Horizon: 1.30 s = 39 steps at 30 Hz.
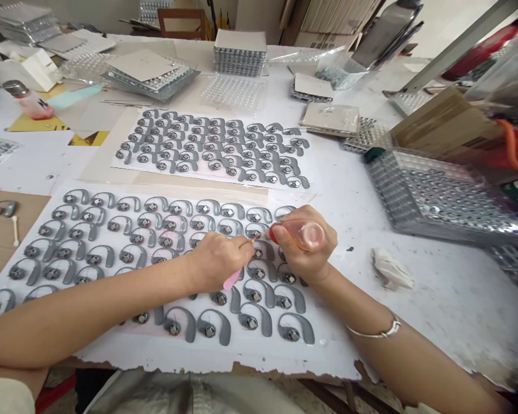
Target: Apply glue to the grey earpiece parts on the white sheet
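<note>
My right hand (pixel 313 267) grips a small translucent squeeze bottle (pixel 300 232) with reddish contents, its base toward me and its narrow tip pointing left. In my closed left hand (pixel 216 261) is a slim tool with a pink end (pixel 232 280); most of it is hidden by the fingers. Both hands hover close together over rows of grey ear-hook earphone pieces (pixel 300 296), each with a round metallic part and fine wires. The tips of bottle and tool nearly meet above one earphone piece (pixel 254 231) in the right half of the rows.
A second sheet of grey earphone pieces (pixel 213 146) lies farther back. To the right are a stack of clear trays (pixel 440 190) and a crumpled tissue (pixel 392 269). A cotton swab (pixel 15 231) rests on cardboard at left, and a bottle (pixel 28 99) stands behind.
</note>
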Tool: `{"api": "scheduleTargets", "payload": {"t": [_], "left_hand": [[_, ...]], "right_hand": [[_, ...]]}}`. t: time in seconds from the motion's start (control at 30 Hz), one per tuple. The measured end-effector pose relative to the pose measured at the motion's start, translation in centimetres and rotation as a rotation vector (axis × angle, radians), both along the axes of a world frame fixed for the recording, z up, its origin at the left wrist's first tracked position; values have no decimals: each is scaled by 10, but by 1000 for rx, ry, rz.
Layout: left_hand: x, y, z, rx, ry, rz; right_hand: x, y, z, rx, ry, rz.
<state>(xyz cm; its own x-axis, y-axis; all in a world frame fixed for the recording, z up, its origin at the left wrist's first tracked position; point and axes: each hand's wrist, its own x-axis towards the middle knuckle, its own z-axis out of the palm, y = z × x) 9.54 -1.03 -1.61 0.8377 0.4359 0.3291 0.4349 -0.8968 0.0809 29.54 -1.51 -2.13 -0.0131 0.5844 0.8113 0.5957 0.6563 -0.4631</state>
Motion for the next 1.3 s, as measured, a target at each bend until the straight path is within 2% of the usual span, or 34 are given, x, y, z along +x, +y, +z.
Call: {"api": "scheduleTargets", "payload": {"t": [0.53,0.73,0.97,1.3], "left_hand": [[0,10,13,-344,-20,49],[0,11,17,-396,12,64],[-1,16,22,-497,-58,67],[-4,20,17,-500,-148,48]], "right_hand": [[-2,-1,5,35,-50,41],[-1,-3,6,50,-102,53],[-2,-4,7,31,-77,47],[-3,-5,7,-10,-39,50]]}}
